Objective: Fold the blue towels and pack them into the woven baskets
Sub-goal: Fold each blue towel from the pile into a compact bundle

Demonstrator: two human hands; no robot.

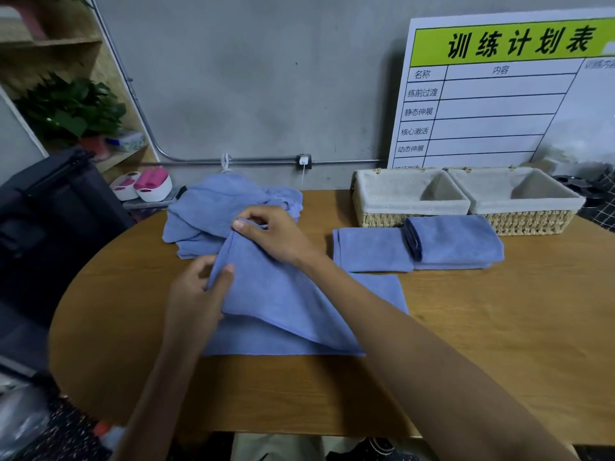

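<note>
A blue towel point(283, 304) lies partly folded on the wooden table point(482, 327) in front of me. My left hand point(196, 291) pinches its near-left edge. My right hand point(269, 236) pinches the far corner, lifted a little off the table. Behind them sits a crumpled pile of blue towels point(216, 207). To the right lie two folded blue towels point(372, 249), one thicker point(456, 241) overlapping the other. Two woven baskets with pale cloth liners stand at the back right, the left basket point(372, 207) and the right basket point(532, 221); their visible insides hold nothing.
A white schedule board point(499, 94) leans on the grey wall behind the baskets. A black bag point(50, 207) stands left of the table. Pink and white tubs point(146, 186) and a potted plant point(73, 108) sit on shelving at the far left.
</note>
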